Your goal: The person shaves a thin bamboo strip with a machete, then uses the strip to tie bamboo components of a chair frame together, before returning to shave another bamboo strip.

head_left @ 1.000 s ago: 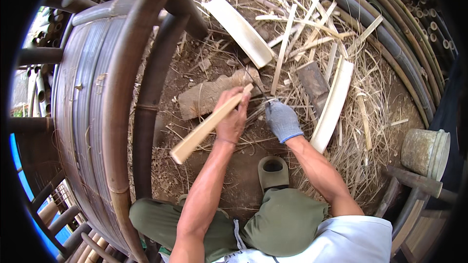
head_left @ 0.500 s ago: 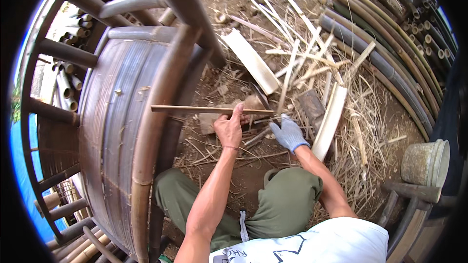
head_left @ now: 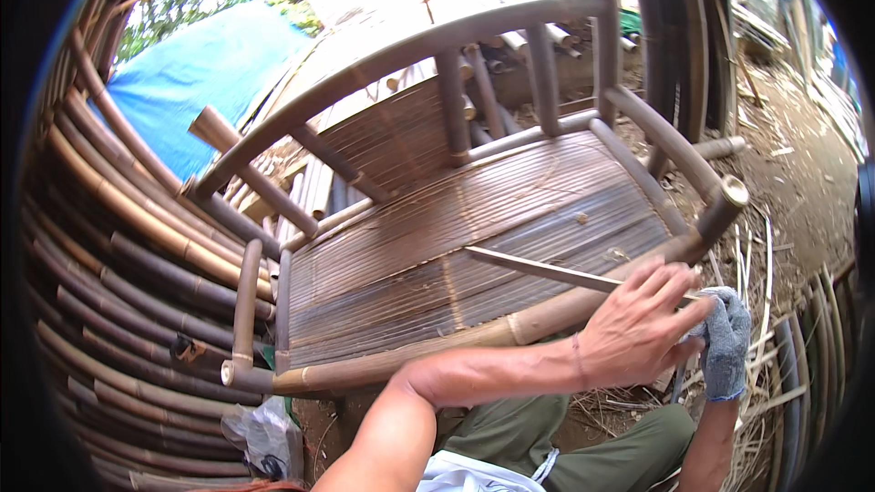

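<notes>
A narrow bamboo strip point(head_left: 538, 266) slants over the slatted seat of a bamboo bench point(head_left: 392, 273). My bare left hand point(head_left: 638, 323) is closed around the strip near its right end, its fingers slightly blurred. Right beside it, my right hand point(head_left: 726, 346), in a grey knitted glove, is curled shut where the strip's end meets the glove. What lies inside the gloved fingers is hidden; a dark narrow shape shows just below them. Both hands are in front of the bench's right front corner.
Bamboo poles point(head_left: 155, 328) are stacked along the left, with a clear plastic bag point(head_left: 264, 437) at their near end. A blue tarp point(head_left: 205, 82) hangs behind. Split strips and shavings point(head_left: 756, 364) litter the ground at right, beside more poles point(head_left: 811, 355).
My view has swung left toward the bench. Both hands have come together at one end of the strip, which now points over the seat.
</notes>
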The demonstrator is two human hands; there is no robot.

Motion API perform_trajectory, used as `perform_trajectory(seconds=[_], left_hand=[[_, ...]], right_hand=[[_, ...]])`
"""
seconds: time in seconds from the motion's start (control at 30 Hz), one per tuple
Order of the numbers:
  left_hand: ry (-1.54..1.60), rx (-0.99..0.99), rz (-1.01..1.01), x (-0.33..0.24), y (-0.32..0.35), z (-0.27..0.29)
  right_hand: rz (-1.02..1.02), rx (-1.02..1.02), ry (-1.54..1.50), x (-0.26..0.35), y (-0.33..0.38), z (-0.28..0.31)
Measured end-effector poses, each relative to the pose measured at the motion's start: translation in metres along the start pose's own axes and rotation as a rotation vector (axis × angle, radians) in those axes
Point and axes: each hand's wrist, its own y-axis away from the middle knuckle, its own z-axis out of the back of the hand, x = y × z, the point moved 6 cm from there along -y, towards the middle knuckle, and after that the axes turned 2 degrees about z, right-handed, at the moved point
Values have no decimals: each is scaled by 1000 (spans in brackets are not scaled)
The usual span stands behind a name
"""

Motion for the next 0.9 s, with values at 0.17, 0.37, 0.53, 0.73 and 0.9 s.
perform_trajectory(seconds=[0.17,0.37,0.53,0.73,0.9], left_hand=[[-168,343,158,116,25,37],[-617,73,84,264,12,172],[-630,45,133,320,24,242],[-720,32,171,339,29,254],[-838,-37,212,343,18,257]], right_hand=[[42,79,-420,3,-34,-98],[299,-69,585,-128,-77,-154],[501,-52,981,-132,-65,-203],[480,-37,966,-131,-65,-205],[475,-32,954,-126,-65,-204]])
